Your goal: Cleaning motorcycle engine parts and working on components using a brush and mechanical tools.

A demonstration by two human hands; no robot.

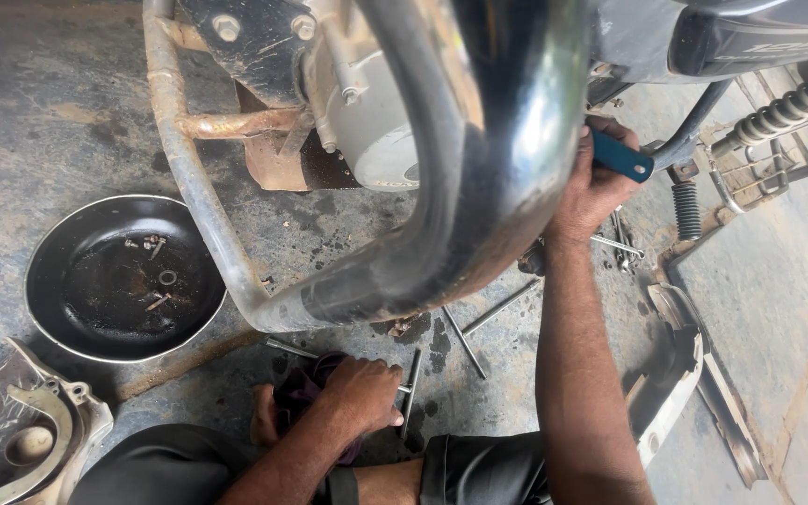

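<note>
Stained concrete floor [67,103] bearing a black pan [123,278] of small fasteners, an engine cover [21,440], loose rods [465,341] and a dark rag [303,385]

Labels and lettering

One strip of pale lettering on the dark side panel [750,42], top right corner; no packages, signs, screens.

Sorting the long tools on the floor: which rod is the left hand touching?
The rod beside the left hand, near the dark cloth; the others lie apart, farther up.

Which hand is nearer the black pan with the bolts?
Left. The left hand rests on the floor by a dark rag, just right of the pan. The right hand is raised far off, gripping a blue-handled tool.
</note>
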